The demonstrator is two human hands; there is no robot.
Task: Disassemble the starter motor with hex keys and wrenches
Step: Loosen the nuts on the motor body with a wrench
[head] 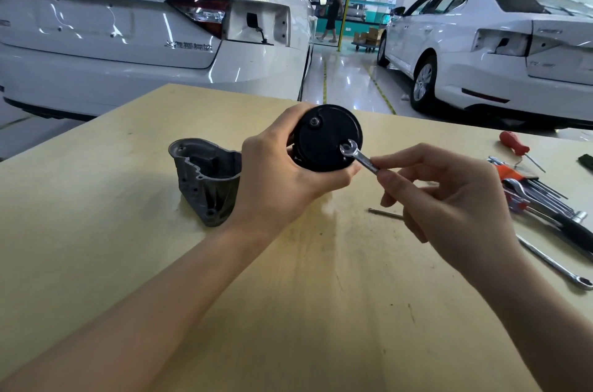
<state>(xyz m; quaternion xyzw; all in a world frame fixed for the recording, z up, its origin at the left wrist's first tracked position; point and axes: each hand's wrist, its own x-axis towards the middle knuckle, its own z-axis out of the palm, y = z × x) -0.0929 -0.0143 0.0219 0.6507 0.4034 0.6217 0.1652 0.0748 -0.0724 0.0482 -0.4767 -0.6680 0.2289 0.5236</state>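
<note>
Motor body (324, 141) end-cap toward camera; wrench (359, 159) angled down-right

Motor body (327, 138) behind left hand (279, 176), wrench (359, 159) handle inside right fingers (404, 173)

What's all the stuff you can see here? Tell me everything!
motor: one, black, round, held above the table
wrench: one small, silver, its open end on a bolt at the motor's lower right
housing: one, grey metal, on the table left of the motor
table: one, pale wood
long bolt: one, silver, on the table under the right hand
screwdriver: one, red handle, far right
tool pile: hex keys and wrenches, silver, black and orange, right edge
ratchet wrench: one, silver, lower right
cars: two, white, behind the table
left hand: grips the motor
right hand: pinches the wrench
</note>
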